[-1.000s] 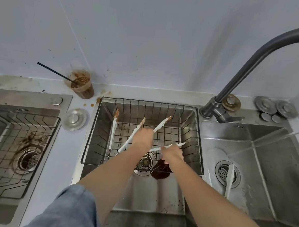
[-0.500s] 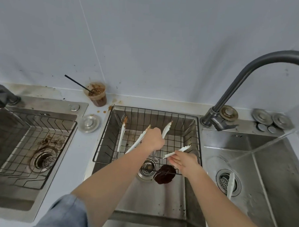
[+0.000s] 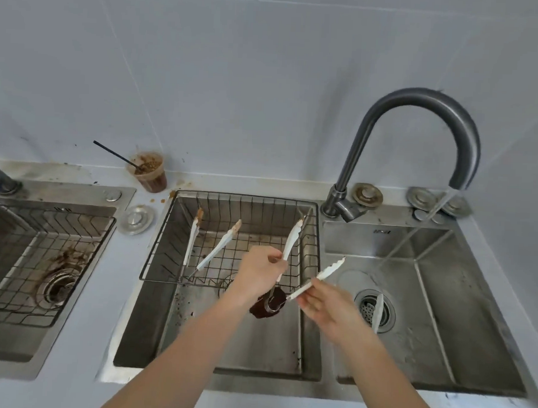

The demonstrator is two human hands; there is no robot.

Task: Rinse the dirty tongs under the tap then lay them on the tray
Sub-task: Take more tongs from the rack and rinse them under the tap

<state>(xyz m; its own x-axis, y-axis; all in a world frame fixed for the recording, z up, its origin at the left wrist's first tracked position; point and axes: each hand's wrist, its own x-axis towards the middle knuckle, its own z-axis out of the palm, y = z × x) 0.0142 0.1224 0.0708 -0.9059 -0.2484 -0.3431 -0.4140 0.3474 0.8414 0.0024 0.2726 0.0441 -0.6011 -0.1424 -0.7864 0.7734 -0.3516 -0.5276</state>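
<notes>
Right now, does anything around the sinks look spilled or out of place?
Yes. A dark brown puddle sits on the middle sink floor, brown splashes dot the counter beside the cup, and a white utensil lies across the right sink's drain.

From where I stand, only the person's arms and hands show. The left forearm [image 3: 178,348] is bare along all of its visible length, slim and smooth, and the right forearm [image 3: 375,362] looks the same. The left hand [image 3: 260,273] and the right hand [image 3: 325,302] are bare as well, uncovered down to the fingertips. The nails are too blurred to make out.
</notes>
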